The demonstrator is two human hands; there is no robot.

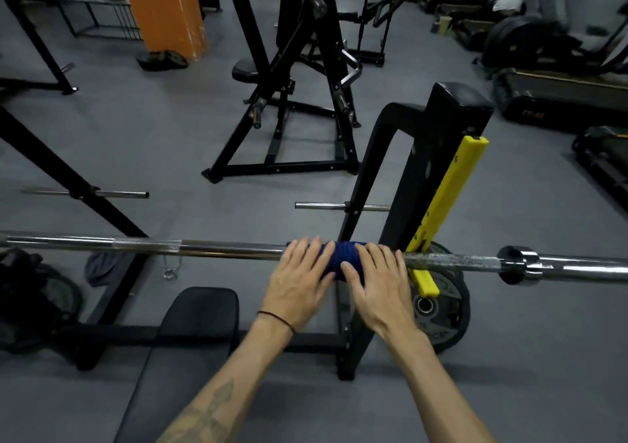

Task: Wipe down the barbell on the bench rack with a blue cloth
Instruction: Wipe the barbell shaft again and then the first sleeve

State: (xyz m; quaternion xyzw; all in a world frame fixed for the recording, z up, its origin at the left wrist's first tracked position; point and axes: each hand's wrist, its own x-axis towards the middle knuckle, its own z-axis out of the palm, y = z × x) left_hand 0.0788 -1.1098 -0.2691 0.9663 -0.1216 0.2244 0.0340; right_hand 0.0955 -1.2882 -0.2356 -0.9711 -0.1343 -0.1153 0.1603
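Observation:
The chrome barbell (217,250) lies across the bench rack, running left to right through the view. A dark blue cloth (341,257) is wrapped over the bar just left of the right rack upright (428,170). My left hand (299,279) lies on the cloth's left part, fingers stretched over the bar. My right hand (377,281) lies on its right part, thumb touching the cloth, fingers reaching across the bar. Both hands press down side by side, almost touching. The bar's section right of the hands looks dull and speckled.
A yellow bar catch (445,198) sits right beside my right hand. A weight plate (441,306) hangs low on the rack. The black bench pad (200,310) is below the bar. A barbell collar (520,264) sits to the right. Other gym machines stand beyond.

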